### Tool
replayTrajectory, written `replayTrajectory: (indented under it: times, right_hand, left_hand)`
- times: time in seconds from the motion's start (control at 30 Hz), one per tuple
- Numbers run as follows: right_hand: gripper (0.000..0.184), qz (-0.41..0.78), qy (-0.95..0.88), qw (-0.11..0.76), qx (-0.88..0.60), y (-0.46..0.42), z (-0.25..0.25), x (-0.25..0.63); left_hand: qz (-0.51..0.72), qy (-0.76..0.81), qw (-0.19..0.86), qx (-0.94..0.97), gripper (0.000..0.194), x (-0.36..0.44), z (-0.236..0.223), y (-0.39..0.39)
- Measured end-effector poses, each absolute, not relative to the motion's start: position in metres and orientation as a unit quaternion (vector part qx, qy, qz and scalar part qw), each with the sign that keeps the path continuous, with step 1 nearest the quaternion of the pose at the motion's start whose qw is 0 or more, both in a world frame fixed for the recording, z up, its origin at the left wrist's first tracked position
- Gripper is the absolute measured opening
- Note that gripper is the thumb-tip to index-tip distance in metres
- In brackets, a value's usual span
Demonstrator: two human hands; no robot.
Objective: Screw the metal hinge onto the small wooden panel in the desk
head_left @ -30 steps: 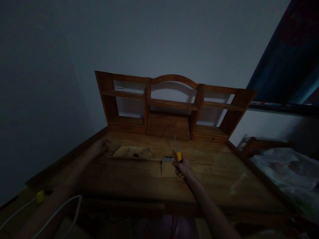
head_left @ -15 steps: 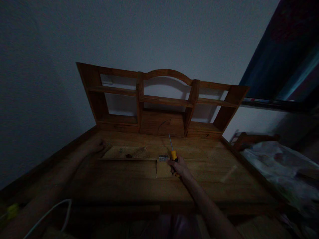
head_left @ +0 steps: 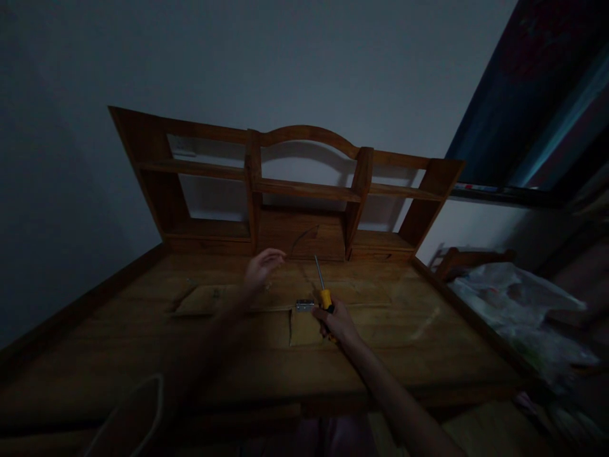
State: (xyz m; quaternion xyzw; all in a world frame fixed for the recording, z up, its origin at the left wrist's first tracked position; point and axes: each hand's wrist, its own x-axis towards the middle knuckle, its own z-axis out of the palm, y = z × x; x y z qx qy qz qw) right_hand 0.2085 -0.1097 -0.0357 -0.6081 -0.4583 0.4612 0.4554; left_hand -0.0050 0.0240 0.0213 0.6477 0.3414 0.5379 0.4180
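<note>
Yellow-handled screwdriver [head_left: 325,297] sits gripped in the right hand [head_left: 339,322], near the left hand [head_left: 261,266] (hold unclear).

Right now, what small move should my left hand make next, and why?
Probably lower the left hand toward the metal hinge to steady it: this hand appears empty, above the wooden desk, while the right hand holds the yellow-and-black screwdriver close beside the hinge, its shaft pointing away toward the shelf unit.

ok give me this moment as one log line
right hand: holding yellow screwdriver | left hand: over wooden desk, grip unclear | metal piece: beside right hand
</note>
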Motion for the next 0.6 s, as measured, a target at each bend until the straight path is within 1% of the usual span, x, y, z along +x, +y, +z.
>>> replayTrajectory:
  times: [0.07,0.17,0.27,0.33,0.47,0.6]
  right_hand:
    - [0.035,0.457,-0.452,0.461,-0.611,-0.11,-0.035,0.208]
    - [0.036,0.459,-0.446,0.461,-0.615,-0.111,-0.034,0.207]
    - [0.036,0.464,-0.443,0.457,-0.616,-0.113,-0.03,0.207]
    - [0.035,0.467,-0.444,0.457,-0.613,-0.114,-0.03,0.208]
    - [0.033,0.471,-0.449,0.455,-0.608,-0.112,-0.033,0.209]
    - [0.034,0.472,-0.457,0.451,-0.604,-0.109,-0.038,0.211]
  left_hand:
    - [0.51,0.318,0.44,0.667,0.047,0.007,0.005,0.015]
    - [0.437,0.311,0.471,0.7,0.045,0.006,-0.009,0.0]
    - [0.363,0.297,0.472,0.747,0.035,-0.001,-0.006,-0.012]
    - [0.335,0.271,0.458,0.778,0.03,-0.003,0.0,-0.016]
    - [0.328,0.229,0.403,0.823,0.027,-0.006,0.009,-0.014]
    - [0.326,0.228,0.384,0.833,0.025,-0.008,0.008,-0.013]
